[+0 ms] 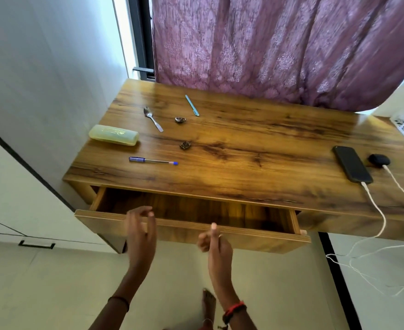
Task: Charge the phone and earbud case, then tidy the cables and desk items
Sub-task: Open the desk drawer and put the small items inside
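Low in the frame, the left hand hovers with loose, parted fingers. The right hand is curled, thumb up, and grips nothing. Both are at the front of the open drawer, likely ready for the clutter. On the worktop, mid-left, lie a blue pen, spoon and yellow case. At far right, the phone and earbud case sit side by side, with white cables plugged in and trailing floorward. A purple curtain hangs behind.

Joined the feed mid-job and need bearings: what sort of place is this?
Likely a home bedroom or study: a wooden desk with an open drawer before a purple curtain, white cupboard doors at the left, a phone and earbud case plugged into cables.
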